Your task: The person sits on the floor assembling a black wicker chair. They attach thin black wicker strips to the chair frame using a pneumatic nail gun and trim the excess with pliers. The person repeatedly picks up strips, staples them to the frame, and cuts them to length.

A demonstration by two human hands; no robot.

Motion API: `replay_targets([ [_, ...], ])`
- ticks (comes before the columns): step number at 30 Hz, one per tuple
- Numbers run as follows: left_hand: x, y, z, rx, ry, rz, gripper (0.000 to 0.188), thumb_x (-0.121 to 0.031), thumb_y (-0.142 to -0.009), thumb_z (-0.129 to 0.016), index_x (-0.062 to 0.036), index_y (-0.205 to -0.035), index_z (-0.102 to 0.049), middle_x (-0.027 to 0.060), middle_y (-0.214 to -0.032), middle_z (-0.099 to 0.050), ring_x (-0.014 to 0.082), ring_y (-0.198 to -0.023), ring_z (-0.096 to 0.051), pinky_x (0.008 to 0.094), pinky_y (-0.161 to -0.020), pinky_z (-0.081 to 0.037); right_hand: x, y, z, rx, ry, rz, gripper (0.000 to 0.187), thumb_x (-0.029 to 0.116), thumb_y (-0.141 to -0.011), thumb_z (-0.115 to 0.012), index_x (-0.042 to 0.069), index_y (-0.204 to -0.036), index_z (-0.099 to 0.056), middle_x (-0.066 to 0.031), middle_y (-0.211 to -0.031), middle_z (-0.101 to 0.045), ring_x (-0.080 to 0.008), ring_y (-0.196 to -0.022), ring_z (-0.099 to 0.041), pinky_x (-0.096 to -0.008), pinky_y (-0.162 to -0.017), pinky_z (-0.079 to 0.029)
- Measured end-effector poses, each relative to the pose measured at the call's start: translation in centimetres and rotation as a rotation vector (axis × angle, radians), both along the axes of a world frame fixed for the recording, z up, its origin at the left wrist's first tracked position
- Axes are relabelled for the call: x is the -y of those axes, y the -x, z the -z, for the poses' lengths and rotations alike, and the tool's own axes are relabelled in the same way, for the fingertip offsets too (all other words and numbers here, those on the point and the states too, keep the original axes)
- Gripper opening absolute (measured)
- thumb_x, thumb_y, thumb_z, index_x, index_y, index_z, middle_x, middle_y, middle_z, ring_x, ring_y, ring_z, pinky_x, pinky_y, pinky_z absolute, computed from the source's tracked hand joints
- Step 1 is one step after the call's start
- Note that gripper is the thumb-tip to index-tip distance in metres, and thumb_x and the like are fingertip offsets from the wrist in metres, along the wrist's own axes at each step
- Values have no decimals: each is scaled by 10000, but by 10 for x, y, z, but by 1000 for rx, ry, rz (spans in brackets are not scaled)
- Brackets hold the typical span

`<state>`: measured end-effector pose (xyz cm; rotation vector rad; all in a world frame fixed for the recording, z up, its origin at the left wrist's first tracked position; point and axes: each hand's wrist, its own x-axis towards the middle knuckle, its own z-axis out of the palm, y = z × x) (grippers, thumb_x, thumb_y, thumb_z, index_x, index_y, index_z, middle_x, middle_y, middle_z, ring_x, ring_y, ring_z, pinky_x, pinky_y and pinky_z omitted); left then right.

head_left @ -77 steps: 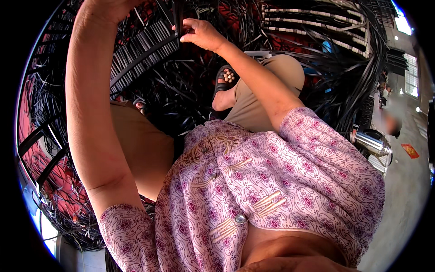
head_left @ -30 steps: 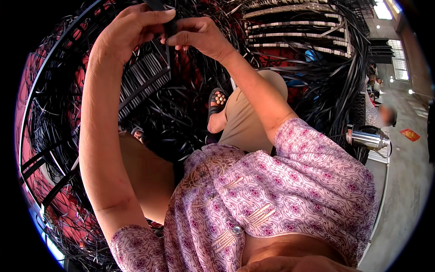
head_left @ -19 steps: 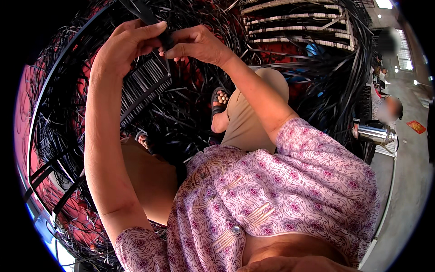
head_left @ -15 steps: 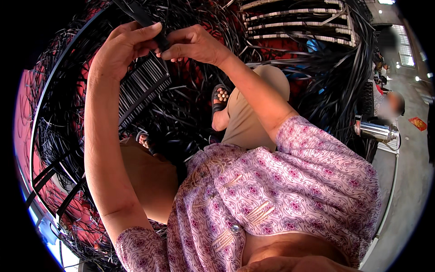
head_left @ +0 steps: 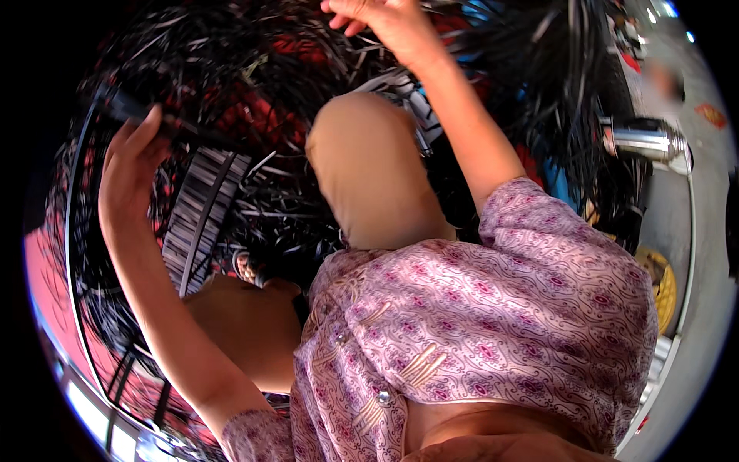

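Observation:
My left hand (head_left: 132, 169) is at the upper left, beside a dark bar (head_left: 119, 104) of a black frame. Its fingers look stretched and apart, slightly blurred; whether they touch the bar is unclear. Below and to the right of that hand is a panel of close-set grey and black strips (head_left: 185, 219), crossed by a dark band. My right hand (head_left: 385, 23) is raised at the top edge, well apart from the left. Its fingers are curled together and partly cut off by the picture's edge; anything held in them cannot be made out.
Loose black strips (head_left: 300, 177) lie tangled over red material around my legs. A thick hank of black strips (head_left: 531, 100) hangs at the right. Beyond it are a shiny metal cylinder (head_left: 647, 141) and a yellow round object (head_left: 663, 292). My bent knee (head_left: 362, 154) rises in the middle.
My hands, close together at the dark bar before, are now far apart: the right has swung away to the right and the left has moved left. The whole view has shifted too.

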<state>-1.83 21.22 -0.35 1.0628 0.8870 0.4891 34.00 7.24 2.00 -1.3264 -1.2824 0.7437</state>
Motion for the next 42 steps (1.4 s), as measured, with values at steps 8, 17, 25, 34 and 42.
replay_targets([
  [8, -46, 11, 9, 102, 45, -130, 242, -188, -944, -618, -45, -1137, -645, 15, -1028, -665, 115, -951, -600, 265, -855, -442, 117, -112, 249, -297, 511, 712, 502, 136, -805, -698, -58, -1240, -541, -117, -912, -674, -146, -694, -662, -274, -563, -527],
  [17, -74, 34, 14, 144, 116, -99, 297, -256, -945, -619, -73, -1178, -633, 4, -1043, -648, 101, -942, -572, 279, -840, -427, 196, -81, 302, 473, 1058, 543, 757, 529, -699, -687, 35, -1254, -540, -232, -1165, -618, -390, -1095, -587, -454, -931, -466],
  [25, -65, 8, -10, 101, 73, -229, 267, -218, -900, -678, -64, -1118, -659, 15, -966, -685, 122, -881, -629, 301, -824, -464, 192, -76, 364, 374, 1099, 534, 659, 241, -759, -706, -53, -1297, -465, -301, -1371, -398, -371, -1308, -391, -398, -1041, -367],
  [34, -56, -6, -26, 38, 46, -273, 147, -212, -870, -712, -77, -903, -665, 4, -813, -657, 79, -681, -592, 234, -687, -466, 175, -76, 319, 357, 1092, 558, 769, 165, -767, -594, 52, -1430, -221, -268, -1325, -415, -357, -1136, -522, -416, -919, -443],
  [42, -55, 2, -23, 73, 75, -234, 186, -264, -861, -711, -86, -862, -655, 0, -793, -636, 93, -665, -598, 243, -691, -504, 107, -2, 162, 154, 746, 293, 744, 241, -664, -796, 37, -1312, -491, -129, -1100, -599, -225, -988, -592, -340, -856, -482],
])
